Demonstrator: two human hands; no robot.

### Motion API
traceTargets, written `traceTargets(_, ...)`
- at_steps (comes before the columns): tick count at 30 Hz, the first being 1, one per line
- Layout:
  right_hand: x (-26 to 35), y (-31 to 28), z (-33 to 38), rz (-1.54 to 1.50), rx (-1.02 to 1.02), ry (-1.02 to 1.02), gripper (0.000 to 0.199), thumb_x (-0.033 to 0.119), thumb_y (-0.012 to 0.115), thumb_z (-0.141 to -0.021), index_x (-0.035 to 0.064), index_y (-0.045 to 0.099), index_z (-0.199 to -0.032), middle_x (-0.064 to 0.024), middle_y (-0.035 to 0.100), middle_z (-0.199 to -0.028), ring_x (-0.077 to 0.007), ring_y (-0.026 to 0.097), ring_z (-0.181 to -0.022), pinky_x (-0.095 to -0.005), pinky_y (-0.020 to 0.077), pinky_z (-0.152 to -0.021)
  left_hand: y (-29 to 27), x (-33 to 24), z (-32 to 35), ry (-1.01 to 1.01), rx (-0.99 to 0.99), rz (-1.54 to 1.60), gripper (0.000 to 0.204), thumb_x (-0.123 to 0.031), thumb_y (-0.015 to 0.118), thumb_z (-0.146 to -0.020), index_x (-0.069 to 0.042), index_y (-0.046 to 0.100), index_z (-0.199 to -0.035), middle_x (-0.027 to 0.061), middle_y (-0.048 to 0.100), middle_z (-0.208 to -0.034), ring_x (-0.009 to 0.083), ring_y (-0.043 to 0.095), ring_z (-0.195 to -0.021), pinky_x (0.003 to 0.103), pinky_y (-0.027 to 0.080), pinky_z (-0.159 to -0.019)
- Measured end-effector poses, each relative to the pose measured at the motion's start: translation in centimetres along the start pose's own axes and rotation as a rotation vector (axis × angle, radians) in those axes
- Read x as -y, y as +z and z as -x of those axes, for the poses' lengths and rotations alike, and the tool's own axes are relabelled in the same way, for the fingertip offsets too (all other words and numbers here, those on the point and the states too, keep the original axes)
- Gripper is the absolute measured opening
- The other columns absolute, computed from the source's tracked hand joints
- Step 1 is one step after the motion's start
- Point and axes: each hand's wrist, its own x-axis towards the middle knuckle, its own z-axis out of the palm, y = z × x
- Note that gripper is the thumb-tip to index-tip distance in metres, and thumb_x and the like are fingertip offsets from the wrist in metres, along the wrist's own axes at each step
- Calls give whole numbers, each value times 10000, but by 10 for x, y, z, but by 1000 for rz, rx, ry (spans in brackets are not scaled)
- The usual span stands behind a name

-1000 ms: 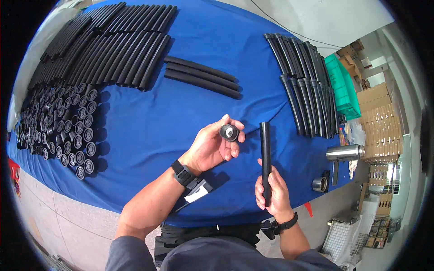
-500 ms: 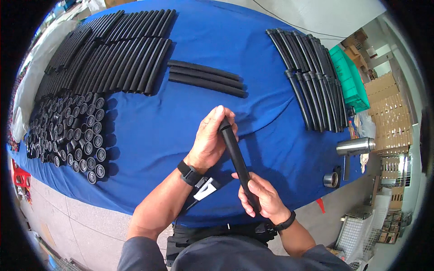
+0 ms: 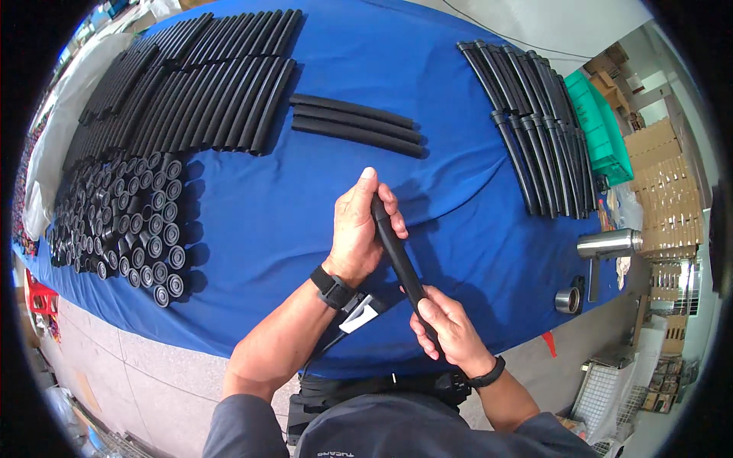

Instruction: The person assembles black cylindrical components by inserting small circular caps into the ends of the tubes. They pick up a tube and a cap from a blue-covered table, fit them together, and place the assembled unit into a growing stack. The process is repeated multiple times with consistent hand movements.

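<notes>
A black tube [image 3: 399,258] slants across in front of me, its upper end away from my body. My left hand [image 3: 355,229] is closed round that upper end, thumb pointing up and fingers covering the tip. Lower down, my right hand [image 3: 452,327] grips the same tube near its bottom end. Beyond my hands lie three loose black tubes [image 3: 357,124] side by side. Several more black tubes [image 3: 221,103] fill the far left in rows, with many round black caps [image 3: 155,246] in front of them. At the right, tubes with wider collared ends [image 3: 527,153] lie in two rows.
A blue cloth [image 3: 267,298] covers the table. By the right edge are a green crate [image 3: 599,133], a steel flask [image 3: 609,243] and a metal cup [image 3: 567,300]. A white-and-black object [image 3: 359,317] lies beneath my left wrist. Cardboard stacks [image 3: 664,191] stand beyond the table.
My left fingers have wrapped further over the tube's upper end, hiding the collar that showed before. The right hand keeps its grip. The whole view has shifted slightly.
</notes>
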Motion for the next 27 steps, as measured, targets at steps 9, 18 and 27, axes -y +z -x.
traceTargets(9, 1, 11, -3, 320, -133, -115, 397, 323, 503, -1100, 33, 526, -1371, -8, 544, -714, -76, 506, -509, -250, 414, -433, 5, -1, 4, 68, -98, -58, 431, -470, 517, -1071, -111, 554, -836, 20, 532, -705, 164, 554, -538, 331, 502, -512)
traceTargets(18, -5, 7, -6, 657, -232, -269, 388, 290, 522, -1092, 8, 535, -1359, -44, 585, -700, -142, 605, -598, -324, 485, -562, 2, 4, 5, 79, -114, -73, 454, -491, 526, -1061, -80, 597, -882, 30, 553, -726, 169, 576, -556, 334, 523, -523)
traceTargets(27, 7, -6, 0, -103, 46, 80, 401, 358, 496, -1101, 79, 539, -1387, -6, 533, -776, -59, 469, -488, -217, 404, -404, -7, -15, -9, -136, 27, 315, 729, -716, 443, -992, -31, 672, -1091, 101, 656, -818, 275, 652, -779, 438, 583, -781)
